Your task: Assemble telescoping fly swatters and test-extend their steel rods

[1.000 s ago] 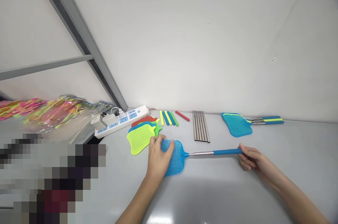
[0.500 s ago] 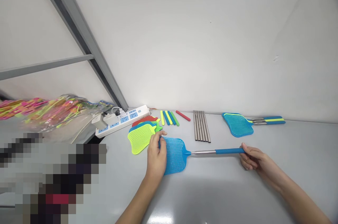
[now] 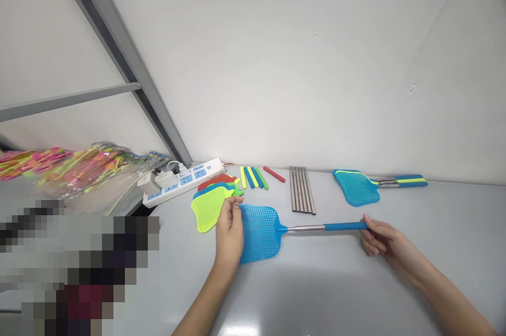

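Note:
A blue fly swatter (image 3: 261, 236) lies level across the front middle, its perforated head to the left and a short metal rod leading to a blue grip on the right. At the far edge of that head, my left hand (image 3: 230, 228) is closed with bent fingers; its fingertips are partly hidden. My right hand (image 3: 377, 236) pinches the end of the blue grip between thumb and fingers. Just behind my left hand are loose swatter heads, a yellow-green one (image 3: 211, 207) on top, with blue, red and green ones beneath.
Coloured grip sleeves (image 3: 253, 178), a red one (image 3: 274, 174) and several metal tubes (image 3: 302, 191) lie near the wall. Stacked swatters (image 3: 358, 188) rest at the back right. A power strip (image 3: 185, 180) with plugs and bagged colourful items (image 3: 95, 164) are at left.
My left hand has slid a little left, from over the swatter's head to its outer edge. The swatter has shifted very slightly right; my right hand still holds its end.

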